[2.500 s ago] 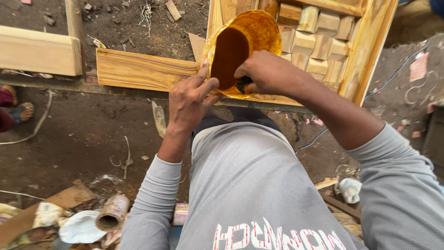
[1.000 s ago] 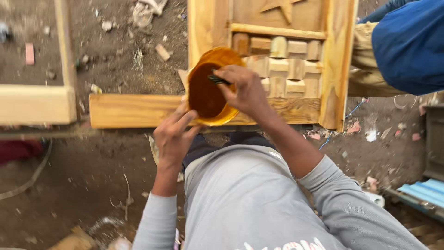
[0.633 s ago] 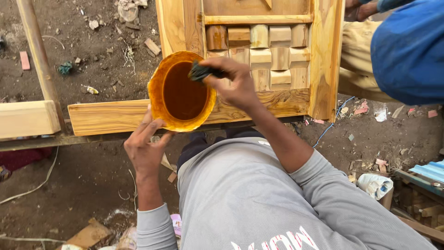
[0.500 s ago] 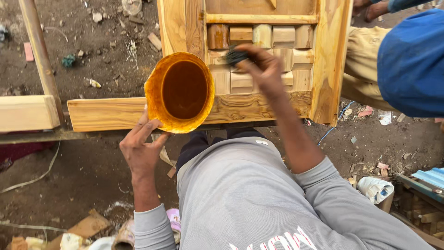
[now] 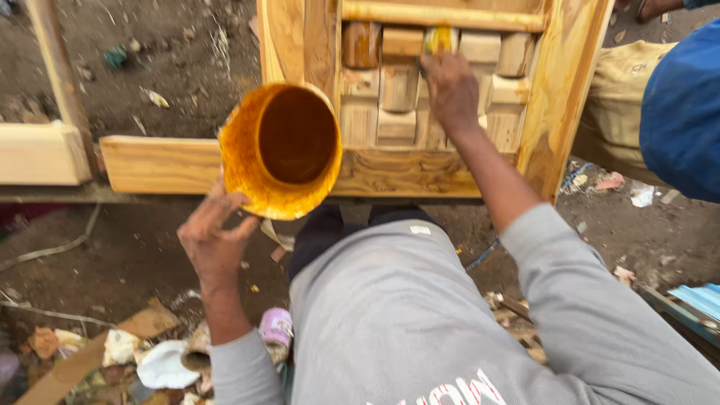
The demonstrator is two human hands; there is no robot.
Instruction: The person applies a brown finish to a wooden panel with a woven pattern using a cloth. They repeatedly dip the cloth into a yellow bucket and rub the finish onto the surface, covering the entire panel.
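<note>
My left hand (image 5: 214, 240) holds up an orange-stained tub (image 5: 281, 150) by its lower rim, its mouth turned toward me and dark brown liquid inside. My right hand (image 5: 450, 86) reaches forward over a wooden door panel (image 5: 559, 97) and presses a small stained applicator (image 5: 437, 41) against the carved wooden blocks (image 5: 397, 97) set in the frame. The applicator is mostly hidden under my fingers. Some blocks at the top left look darker and wet.
A pale timber frame piece (image 5: 41, 154) lies at left on the dirt ground. Scraps, paper and a small tin (image 5: 276, 326) litter the ground near my left elbow. Another person in blue (image 5: 682, 112) stands at the right edge.
My right hand lifted out of the tub and moved forward to the carved blocks. The left hand kept hold of the tub, which tilted more toward me.
</note>
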